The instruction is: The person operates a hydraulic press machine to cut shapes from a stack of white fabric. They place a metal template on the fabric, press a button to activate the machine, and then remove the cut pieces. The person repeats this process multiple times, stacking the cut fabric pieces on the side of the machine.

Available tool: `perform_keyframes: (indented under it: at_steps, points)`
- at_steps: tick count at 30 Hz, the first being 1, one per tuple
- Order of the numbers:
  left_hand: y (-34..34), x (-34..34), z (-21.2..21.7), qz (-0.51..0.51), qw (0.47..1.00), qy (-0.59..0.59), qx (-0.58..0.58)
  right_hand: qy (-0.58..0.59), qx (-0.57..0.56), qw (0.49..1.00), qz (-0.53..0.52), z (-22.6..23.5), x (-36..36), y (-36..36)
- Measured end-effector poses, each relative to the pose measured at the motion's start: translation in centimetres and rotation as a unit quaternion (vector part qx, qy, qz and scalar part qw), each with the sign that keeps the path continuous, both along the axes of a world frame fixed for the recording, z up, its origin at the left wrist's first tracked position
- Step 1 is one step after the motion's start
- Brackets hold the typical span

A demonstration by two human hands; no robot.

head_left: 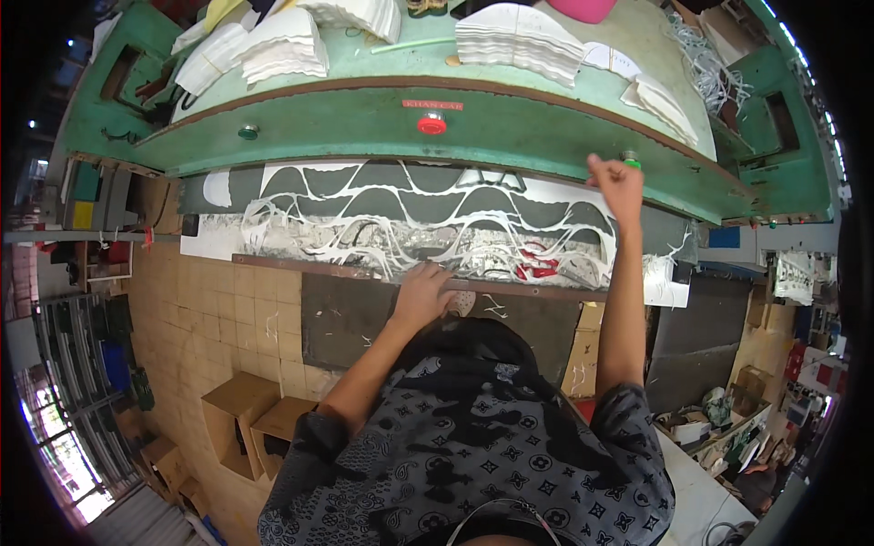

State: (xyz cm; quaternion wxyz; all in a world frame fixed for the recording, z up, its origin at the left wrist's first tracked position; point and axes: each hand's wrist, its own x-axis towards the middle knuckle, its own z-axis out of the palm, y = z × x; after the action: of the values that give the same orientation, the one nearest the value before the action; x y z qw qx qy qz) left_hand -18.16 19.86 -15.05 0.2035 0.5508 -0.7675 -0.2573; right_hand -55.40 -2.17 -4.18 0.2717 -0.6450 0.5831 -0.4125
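Observation:
My left hand (423,296) lies on the brown front rail (337,276) of the green machine, its fingers stretched flat over the edge near the white scrap. Up on the right, my right hand (620,189) is curled with the thumb sticking out, right beside a green push button (631,160) on the machine's beam (319,123). Whether it touches the button I cannot tell. Between the hands, a wavy web of white cut-out sheet (437,214) spreads across the dark bed. Tangled white strips and a few red pieces (539,262) lie along its near side.
Stacks of white cut pieces (519,45) rest on the green top behind the beam. A red button (431,123) sits mid-beam and a dark green knob (248,132) at its left. Cardboard boxes (241,419) stand on the tiled floor (214,309) at lower left.

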Motion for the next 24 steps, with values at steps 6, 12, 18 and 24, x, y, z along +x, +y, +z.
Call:
perform_keyframes:
  at_steps: [6, 12, 18, 24]
  points:
    - [3.1, -0.4, 0.4, 0.032, 0.996, 0.022, -0.08, 0.098, 0.042, 0.986, 0.128, -8.6, 5.3, 17.4]
    - [3.3, 0.8, 1.5, 0.079, 0.994, -0.042, -0.062, 0.192, 0.002, 0.974, 0.121, -10.1, 7.5, 23.8]
    - [4.0, 0.1, 1.8, 0.063, 0.99, -0.109, -0.069, 0.259, -0.002, 0.96, 0.11, -10.8, 8.9, 24.9]
    - [2.4, -0.5, 0.9, 0.078, 0.988, -0.108, -0.08, 0.267, 0.076, 0.959, 0.053, -11.5, 9.9, 21.8]
